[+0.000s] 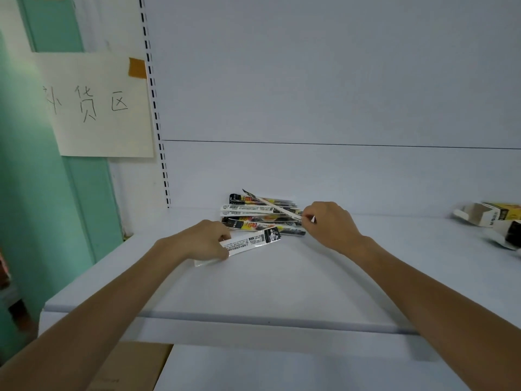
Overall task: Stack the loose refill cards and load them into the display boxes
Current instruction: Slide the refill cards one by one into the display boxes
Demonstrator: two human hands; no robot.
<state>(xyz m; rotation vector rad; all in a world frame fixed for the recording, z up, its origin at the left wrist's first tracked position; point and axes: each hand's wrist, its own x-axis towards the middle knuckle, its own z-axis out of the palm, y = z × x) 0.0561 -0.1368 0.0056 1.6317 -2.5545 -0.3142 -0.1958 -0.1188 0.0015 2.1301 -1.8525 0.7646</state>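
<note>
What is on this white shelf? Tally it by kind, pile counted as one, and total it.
Long printed refill cards held: 2, white card in left hand, tilted card in right hand
Overlapping card pile: 1, contents uncountable
Open white-and-yellow cardboard display boxes: 2, nearer box cut by the frame
Total: 5

The taped paper sign [98, 131] reads "补货区" in handwriting; print on the refill cards [253, 210] is illegible.
</note>
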